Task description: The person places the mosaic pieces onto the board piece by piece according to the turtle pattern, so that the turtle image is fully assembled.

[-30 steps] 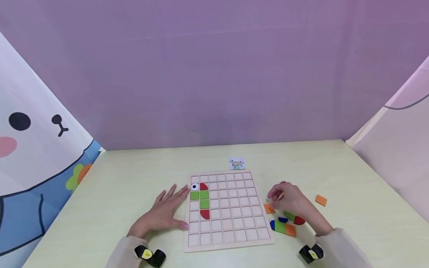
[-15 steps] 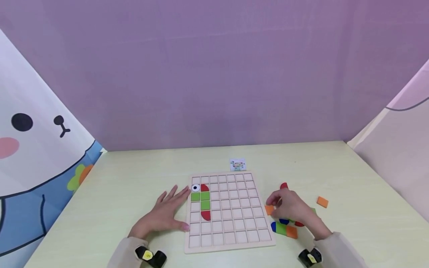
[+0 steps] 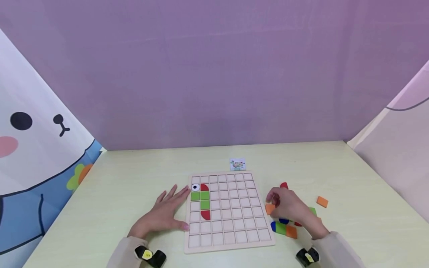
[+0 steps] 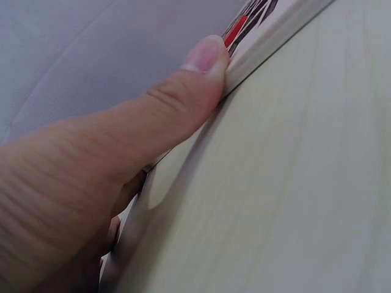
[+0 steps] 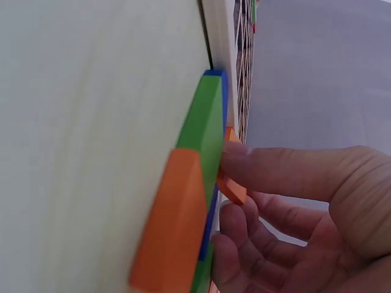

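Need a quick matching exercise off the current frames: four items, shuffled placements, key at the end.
Items
1. Left hand
2. Right hand
3. Eye tile
4. Picture card

Placements
A. Lying just past the far edge of the gridded board
B. Touching an orange tile near the board's right side
C. In the grid, directly left of a red piece
D. Spread out, touching the board's left edge

Pairs
1-D, 2-B, 3-C, 4-A
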{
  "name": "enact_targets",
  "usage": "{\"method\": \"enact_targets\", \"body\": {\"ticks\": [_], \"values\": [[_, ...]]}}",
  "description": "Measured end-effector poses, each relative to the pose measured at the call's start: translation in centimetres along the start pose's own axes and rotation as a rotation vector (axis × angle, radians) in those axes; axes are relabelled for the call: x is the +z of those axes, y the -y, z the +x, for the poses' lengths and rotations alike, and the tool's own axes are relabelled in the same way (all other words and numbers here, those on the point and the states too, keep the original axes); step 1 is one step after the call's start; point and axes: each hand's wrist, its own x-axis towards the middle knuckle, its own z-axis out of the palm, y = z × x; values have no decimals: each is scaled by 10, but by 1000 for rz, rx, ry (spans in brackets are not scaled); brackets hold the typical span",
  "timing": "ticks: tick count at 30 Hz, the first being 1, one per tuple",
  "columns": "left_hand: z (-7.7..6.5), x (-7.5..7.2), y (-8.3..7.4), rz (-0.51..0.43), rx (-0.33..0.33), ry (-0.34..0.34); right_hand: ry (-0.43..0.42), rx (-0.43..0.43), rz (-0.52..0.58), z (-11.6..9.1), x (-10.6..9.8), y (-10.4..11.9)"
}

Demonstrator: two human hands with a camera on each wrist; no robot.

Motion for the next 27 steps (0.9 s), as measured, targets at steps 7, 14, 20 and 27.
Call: {"method": "enact_targets", "body": {"ticks": [7,14,20,27], "values": [[0,-1,0,-8,0,0,-12,7,-16,2,-1,2],[-1,-2,-1,-10,3,6,-10,-41,27,3,-5,0],[-1,-2,-2,-15,-3,4,-12,-132,54,5,-9,4],[-1,-3,-4,-16,-7,8,5,-128,107,11,-7,12]]}}
